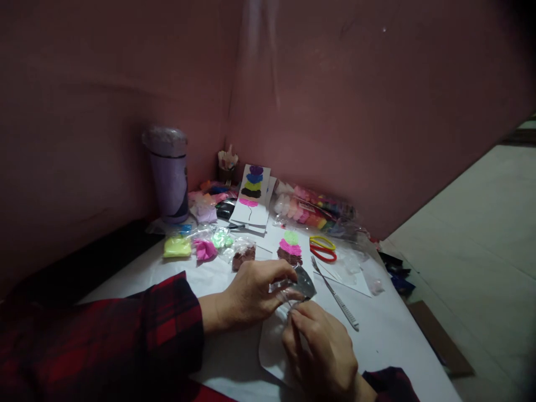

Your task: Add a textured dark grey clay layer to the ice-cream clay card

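Note:
Both my hands pinch a clear plastic packet of black clay (305,283) above the white table. My left hand (255,287) has its thumb and fingers closed on the wrapper's upper left side. My right hand (322,343) is closed on the lower edge of the same wrapper; its fingertips partly cover it. Just beyond the packet lies a white card with green, pink and brown clay layers (290,245). To the right a metal fork (337,296) rests at a slant. A clear sheet (272,346) lies partly under my hands.
Bagged yellow clay (177,247), pink clay (205,250), green clay (221,238) and brown clay (243,255) lie left of centre. A purple tumbler (170,176) stands behind. Scissors (322,249), a picture card (251,192) and a bag of clay packs (314,207) lie toward the wall.

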A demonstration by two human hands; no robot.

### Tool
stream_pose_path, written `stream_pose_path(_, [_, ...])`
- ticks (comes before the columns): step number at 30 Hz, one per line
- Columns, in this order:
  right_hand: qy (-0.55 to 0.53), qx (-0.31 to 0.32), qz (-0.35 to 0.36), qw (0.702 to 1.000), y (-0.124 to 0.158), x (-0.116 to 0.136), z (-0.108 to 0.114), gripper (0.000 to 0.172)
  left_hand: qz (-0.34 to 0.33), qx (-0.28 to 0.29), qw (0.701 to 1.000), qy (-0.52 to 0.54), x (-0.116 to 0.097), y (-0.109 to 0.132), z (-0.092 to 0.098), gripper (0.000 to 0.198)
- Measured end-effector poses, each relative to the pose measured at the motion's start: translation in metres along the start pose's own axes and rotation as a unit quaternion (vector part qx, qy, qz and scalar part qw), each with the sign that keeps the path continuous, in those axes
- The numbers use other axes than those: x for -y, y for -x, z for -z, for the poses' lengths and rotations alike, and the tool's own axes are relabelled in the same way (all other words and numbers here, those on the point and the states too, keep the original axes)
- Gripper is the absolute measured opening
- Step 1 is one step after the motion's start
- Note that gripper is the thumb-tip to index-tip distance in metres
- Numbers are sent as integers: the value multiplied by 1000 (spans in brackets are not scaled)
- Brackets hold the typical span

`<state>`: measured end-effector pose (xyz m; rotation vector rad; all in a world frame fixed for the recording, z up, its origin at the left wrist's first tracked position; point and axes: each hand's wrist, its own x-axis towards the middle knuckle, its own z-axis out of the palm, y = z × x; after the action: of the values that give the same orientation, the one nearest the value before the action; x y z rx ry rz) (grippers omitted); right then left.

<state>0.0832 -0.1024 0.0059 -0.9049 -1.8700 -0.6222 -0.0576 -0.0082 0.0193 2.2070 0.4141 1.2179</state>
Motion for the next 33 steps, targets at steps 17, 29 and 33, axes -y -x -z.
stream_pose_path(17, [-17,31,9,999,0,-1,-3,16,40,19,999,-27,-5,0,2,7])
stream_pose_path(29, [-22,45,2,999,0,2,-3,16,44,25,998,-46,-5,0,0,11])
stream_pose_path(33, [-20,52,6,998,-1,3,-3,17,40,23,997,-57,-5,0,-1,13])
